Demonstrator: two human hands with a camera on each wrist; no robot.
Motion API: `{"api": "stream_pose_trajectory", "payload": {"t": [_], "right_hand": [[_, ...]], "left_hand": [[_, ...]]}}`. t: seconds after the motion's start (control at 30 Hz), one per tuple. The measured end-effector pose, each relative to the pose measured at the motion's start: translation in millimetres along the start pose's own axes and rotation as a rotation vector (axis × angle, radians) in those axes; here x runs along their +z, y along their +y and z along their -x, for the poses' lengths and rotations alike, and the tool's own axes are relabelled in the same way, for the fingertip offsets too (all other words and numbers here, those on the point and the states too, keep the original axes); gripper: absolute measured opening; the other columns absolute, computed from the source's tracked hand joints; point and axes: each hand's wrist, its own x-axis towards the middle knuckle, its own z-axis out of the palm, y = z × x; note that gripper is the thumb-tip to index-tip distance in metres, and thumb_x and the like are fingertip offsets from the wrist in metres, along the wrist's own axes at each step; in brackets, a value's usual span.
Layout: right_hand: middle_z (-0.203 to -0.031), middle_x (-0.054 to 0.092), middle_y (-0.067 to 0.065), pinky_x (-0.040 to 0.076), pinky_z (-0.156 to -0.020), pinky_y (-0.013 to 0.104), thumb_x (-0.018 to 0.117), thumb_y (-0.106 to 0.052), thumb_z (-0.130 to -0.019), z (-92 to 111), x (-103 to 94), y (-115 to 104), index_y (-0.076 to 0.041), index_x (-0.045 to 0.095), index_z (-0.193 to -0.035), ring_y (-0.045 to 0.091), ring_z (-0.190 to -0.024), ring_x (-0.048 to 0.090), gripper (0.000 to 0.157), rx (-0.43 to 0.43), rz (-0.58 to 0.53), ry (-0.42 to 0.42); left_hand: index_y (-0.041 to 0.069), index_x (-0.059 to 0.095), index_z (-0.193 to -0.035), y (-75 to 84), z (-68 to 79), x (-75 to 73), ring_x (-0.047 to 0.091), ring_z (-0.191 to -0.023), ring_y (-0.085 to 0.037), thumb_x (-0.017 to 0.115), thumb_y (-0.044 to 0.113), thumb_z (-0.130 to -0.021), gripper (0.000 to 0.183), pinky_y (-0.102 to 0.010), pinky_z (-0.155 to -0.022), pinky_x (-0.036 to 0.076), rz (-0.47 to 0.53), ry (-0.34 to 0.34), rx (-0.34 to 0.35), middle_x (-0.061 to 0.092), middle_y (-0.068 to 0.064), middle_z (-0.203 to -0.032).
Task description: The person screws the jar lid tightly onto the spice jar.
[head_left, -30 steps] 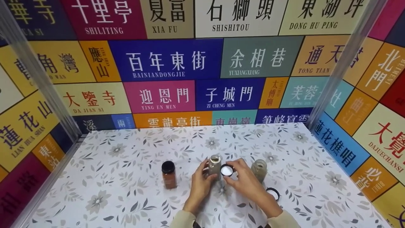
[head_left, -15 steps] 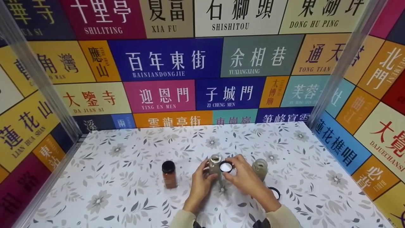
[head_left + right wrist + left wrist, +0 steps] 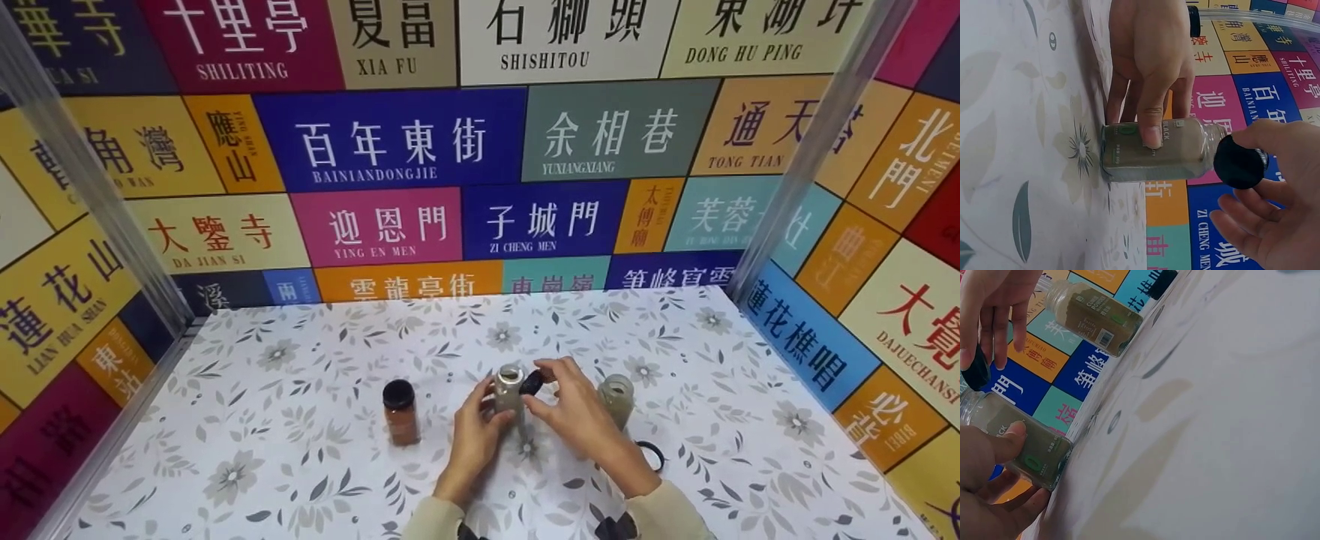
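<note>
Black cap (image 3: 532, 382) turned over — pinched in right hand (image 3: 576, 409).

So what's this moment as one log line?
left hand: holds uncapped jar | right hand: holds black cap near that jar | second jar: uncapped, at right | reddish-brown jar: capped, at left

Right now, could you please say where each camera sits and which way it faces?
Head: on the head, facing forward and down; left hand, right hand, sleeves show.
Left wrist: worn there, facing the gripped jar; both hands show.
Right wrist: worn there, facing that jar and lid; both hands show.
Wrist views share jar and lid.
</note>
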Motion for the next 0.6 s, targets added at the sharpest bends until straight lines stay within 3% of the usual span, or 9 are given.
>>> {"api": "stream_pose_trajectory", "payload": {"t": [0.37,0.6], "right_hand": [[-0.113,0.064,0.011,0.059,-0.081,0.032,0.082,-0.010,-0.080,-11.6,18.8,2.0,-0.001,0.065,-0.120,0.025,-0.100,0.066,0.044,-0.103,-0.120,0.130],[-0.114,0.064,0.009,0.059,-0.080,0.036,0.082,-0.012,-0.081,-17.5,29.1,0.4,-0.004,0.068,-0.118,0.023,-0.097,0.066,0.040,-0.133,-0.106,0.128]], "left_hand": [[-0.010,0.050,-0.138,0.9,1.2,1.4,0.066,-0.111,-0.046,0.074,-0.001,-0.083,0.061,-0.038,-0.095,0.059,-0.020,-0.009,-0.001,0.062,-0.033,-0.125],[-0.012,0.050,-0.136,-0.6,1.6,-1.2,0.068,-0.108,-0.045,0.075,-0.003,-0.082,0.060,-0.036,-0.094,0.060,-0.009,0.013,0.040,0.063,-0.033,-0.123]]}}
